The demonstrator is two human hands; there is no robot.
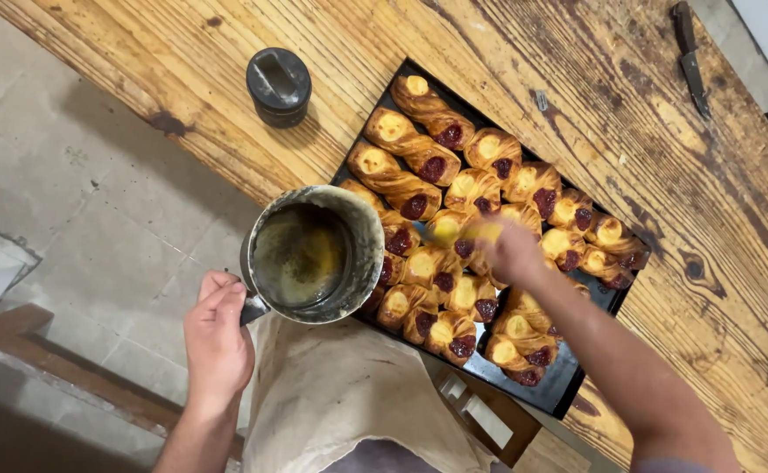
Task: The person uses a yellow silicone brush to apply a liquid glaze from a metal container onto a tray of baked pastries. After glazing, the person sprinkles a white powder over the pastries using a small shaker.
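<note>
A person glazes a tray of filled pastries at a worn wooden table (629,166), seen from above. The left hand (216,337) grips the handle of a battered metal pot (316,254), fingers wrapped tight around it, and holds the pot level just off the table's near edge, its rim beside the near left corner of the black baking tray (568,385). Inside the pot lies a shallow pool of dark, yellowish-green liquid that coats the bottom and streaks the walls; how deep it runs cannot be told.

The right hand (511,252) sweeps over the middle of the tray, blurred by motion. A yellowish smear at its tip looks like a brush (476,231), though its shape is lost in the blur, and how the fingers close on it cannot be told. The step in hand appears to be brushing liquid over the pastries (436,158), twisted golden pieces with pale custard and dark red jam centres, packed in close rows that fill the tray. Judging by the hand's place, the next move calls for a return dip into the pot, then light strokes across pieces that look duller.

A small dark lidded jar (279,85) stands on the table to the far left, well apart from the tray. A knife (690,57) lies at the far right. A cloth apron (349,394) drapes below the pot.
</note>
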